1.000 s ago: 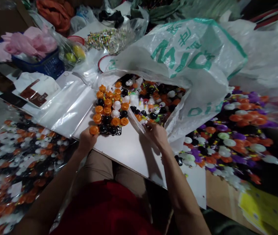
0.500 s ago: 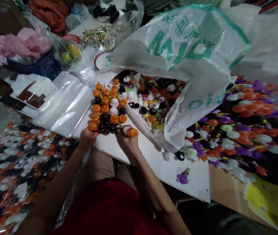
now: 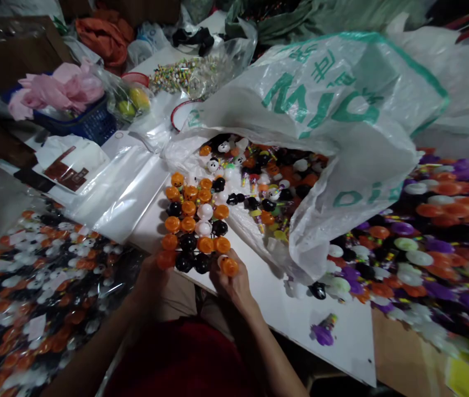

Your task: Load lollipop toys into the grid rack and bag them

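The large white bag (image 3: pixel 358 160) lies open beyond your right hand (image 3: pixel 236 281). The block of orange, black and white toys (image 3: pixel 203 227) sits just ahead of and between your hands. Your left hand (image 3: pixel 151 281), blurred, is at its near left corner; you can't tell its grip. Your right fingers close on an orange-topped piece (image 3: pixel 229 267).

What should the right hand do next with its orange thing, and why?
I'd try lowering the right hand's orange piece into the rows of pieces, at their near right corner. It's already right beside them, and other orange ones stand there.
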The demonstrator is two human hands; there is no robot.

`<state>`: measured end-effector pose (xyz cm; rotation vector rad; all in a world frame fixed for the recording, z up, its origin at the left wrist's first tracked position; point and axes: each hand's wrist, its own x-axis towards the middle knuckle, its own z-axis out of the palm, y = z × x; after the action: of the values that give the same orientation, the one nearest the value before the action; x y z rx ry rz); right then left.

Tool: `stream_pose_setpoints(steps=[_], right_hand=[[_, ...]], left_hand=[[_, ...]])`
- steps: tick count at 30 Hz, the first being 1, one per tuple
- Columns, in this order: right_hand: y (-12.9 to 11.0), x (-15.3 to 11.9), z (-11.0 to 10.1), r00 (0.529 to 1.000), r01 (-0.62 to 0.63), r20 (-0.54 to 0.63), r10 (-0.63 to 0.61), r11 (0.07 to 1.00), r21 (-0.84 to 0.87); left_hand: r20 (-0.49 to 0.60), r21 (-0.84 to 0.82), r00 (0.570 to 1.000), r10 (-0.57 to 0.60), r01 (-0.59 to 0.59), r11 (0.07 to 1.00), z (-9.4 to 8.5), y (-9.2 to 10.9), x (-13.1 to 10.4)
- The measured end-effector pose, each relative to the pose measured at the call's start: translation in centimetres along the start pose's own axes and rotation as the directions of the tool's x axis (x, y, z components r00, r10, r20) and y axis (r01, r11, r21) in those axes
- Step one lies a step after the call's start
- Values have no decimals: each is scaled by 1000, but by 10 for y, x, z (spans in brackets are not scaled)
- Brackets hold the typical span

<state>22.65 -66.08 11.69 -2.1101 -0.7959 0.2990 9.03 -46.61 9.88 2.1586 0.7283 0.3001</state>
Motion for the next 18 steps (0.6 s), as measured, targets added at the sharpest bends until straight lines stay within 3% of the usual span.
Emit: stream_pose_setpoints(steps=[5,9,11,13,14,15,17,18], right_hand=[[-7,11,1,996,86,15,-86,996,-38],[-7,2,1,993,115,-33,-116,993,-18],[-2,-11,4,986,155,-65,-155,988,3],[4,-24,5,977,197,-91,-193,980,29],[6,-29,6,973,214,-100,-209,976,42],[7,-33,6,969,231,-105,-224,972,54],[6,-35,5,966,244,-110,-236,967,73],[5,-35,4,966,243,-105,-234,967,79]], left_hand=[[37,14,997,65,-66,998,-1,4,12],[21,-12,997,71,-71,997,-5,1,-1],[171,-64,983,62,-52,997,-19,-3,-9],[352,-120,932,81,-41,992,-45,-7,-6],[363,-125,928,77,-34,992,-61,-7,3],[307,-108,950,59,-27,994,-76,-7,17],[11,-2,1000,-2,2,1000,-98,-5,59],[-122,80,993,-5,14,997,-102,-5,83]])
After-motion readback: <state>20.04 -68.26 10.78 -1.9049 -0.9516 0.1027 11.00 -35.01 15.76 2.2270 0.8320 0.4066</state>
